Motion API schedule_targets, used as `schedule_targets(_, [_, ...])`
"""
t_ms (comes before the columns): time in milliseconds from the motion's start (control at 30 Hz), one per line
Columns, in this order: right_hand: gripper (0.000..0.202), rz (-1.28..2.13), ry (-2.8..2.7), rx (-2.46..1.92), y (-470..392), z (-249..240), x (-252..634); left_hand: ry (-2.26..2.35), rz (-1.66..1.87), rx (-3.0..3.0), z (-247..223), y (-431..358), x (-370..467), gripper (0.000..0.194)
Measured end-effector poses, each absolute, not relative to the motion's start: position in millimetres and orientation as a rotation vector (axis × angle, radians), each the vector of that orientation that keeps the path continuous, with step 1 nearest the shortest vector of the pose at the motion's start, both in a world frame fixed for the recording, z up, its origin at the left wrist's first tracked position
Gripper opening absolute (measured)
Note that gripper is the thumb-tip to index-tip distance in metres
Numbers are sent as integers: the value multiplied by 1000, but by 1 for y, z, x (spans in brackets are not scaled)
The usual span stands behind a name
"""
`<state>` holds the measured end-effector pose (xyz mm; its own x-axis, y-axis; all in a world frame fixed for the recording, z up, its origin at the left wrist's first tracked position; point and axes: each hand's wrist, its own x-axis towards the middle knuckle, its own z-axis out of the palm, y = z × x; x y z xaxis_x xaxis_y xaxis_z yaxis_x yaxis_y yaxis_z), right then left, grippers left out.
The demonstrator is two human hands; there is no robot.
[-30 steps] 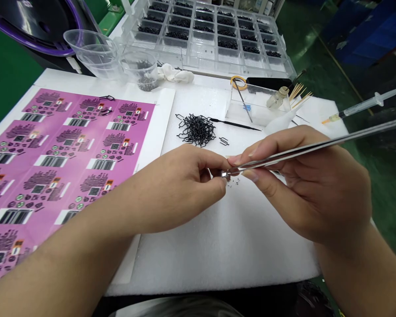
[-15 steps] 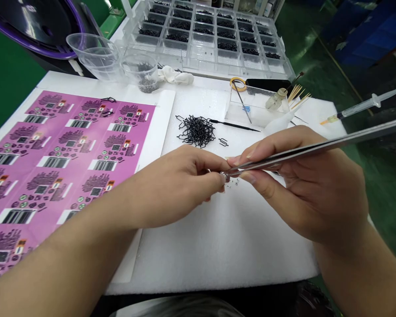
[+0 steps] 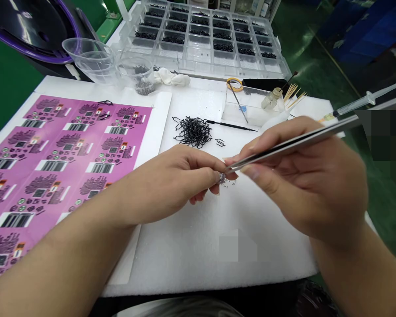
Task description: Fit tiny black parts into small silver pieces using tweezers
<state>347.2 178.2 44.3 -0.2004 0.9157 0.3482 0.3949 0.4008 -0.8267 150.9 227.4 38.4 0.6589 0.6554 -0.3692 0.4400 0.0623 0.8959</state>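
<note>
My left hand (image 3: 181,180) pinches a small, shiny clear piece (image 3: 221,178) between thumb and index finger; its details are too small to tell. Long metal tweezers (image 3: 290,143) lie in my right hand (image 3: 303,180), gripped between thumb and fingers, with their tips at the small piece. Tiny dark specks (image 3: 230,181) lie on the white foam surface (image 3: 198,255) just beyond the fingertips. Behind my hands is a tangled pile of black wire-like parts (image 3: 193,131), with one loose black part (image 3: 220,142) to its right.
Pink printed sheets (image 3: 75,149) cover the left side. A compartment tray (image 3: 201,55) with black parts stands at the back, beside clear cups (image 3: 92,61). A black stick (image 3: 232,126), clear box (image 3: 239,108), glass bottle (image 3: 272,99), tape roll (image 3: 235,84) and syringe (image 3: 356,103) are at right.
The tweezers' arms have come closer together, and their tips have shifted slightly left at the small piece. The lower fingers of my left hand show more. The whole view has shifted slightly.
</note>
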Motion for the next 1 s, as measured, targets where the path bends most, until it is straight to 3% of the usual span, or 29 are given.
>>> schedule_targets(133, [16,639,-1569,-1223,187,34,350,982,254,1561,38,227,147,25])
schedule_targets(433, [15,929,-1945,-1356,196,17,351,1002,388,1578,36,230,136,26])
schedule_targets(1000, [14,852,-2123,-1417,195,21,349,1007,387,1662,43,227,136,28])
